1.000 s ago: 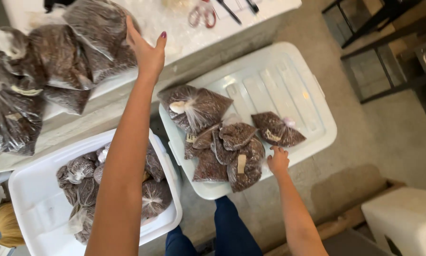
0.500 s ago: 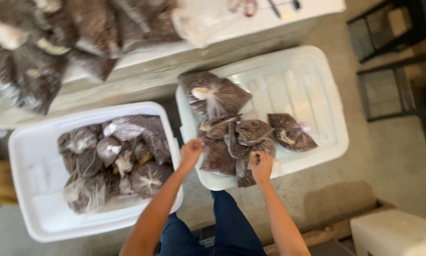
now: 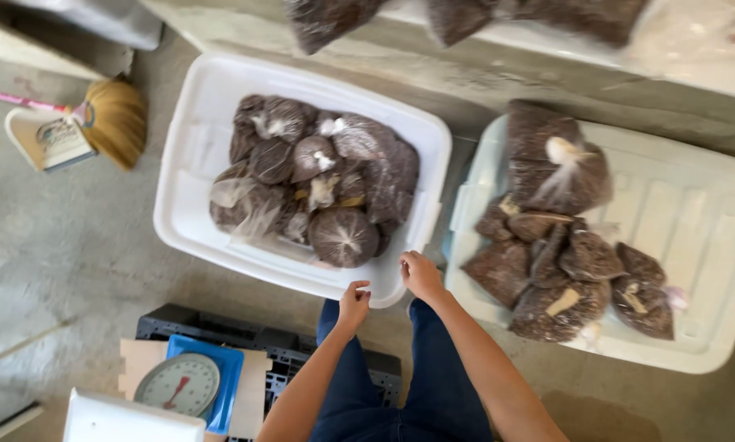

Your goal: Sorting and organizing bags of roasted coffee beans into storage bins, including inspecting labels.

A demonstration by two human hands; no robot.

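A white plastic bin [image 3: 189,205] sits on the floor in front of me, filled with several knotted clear bags of dark brown material [image 3: 343,236]. My left hand [image 3: 353,299] curls over the bin's near rim, close to its right corner. My right hand [image 3: 421,274] grips the same rim right at the corner, a hand's width from the left one. Both arms reach up from the bottom of the view, above my legs in blue jeans.
To the right, a white bin lid [image 3: 695,237] carries several more brown bags [image 3: 560,270]. A table edge [image 3: 564,57] with bags runs along the top. A dial scale [image 3: 178,385] stands on a black crate at the bottom left. A broom [image 3: 114,119] and dustpan lie at the upper left.
My hands left the bags on the lid and moved left to the near rim of the filled bin. The view swung left and lower, bringing in the scale and broom.
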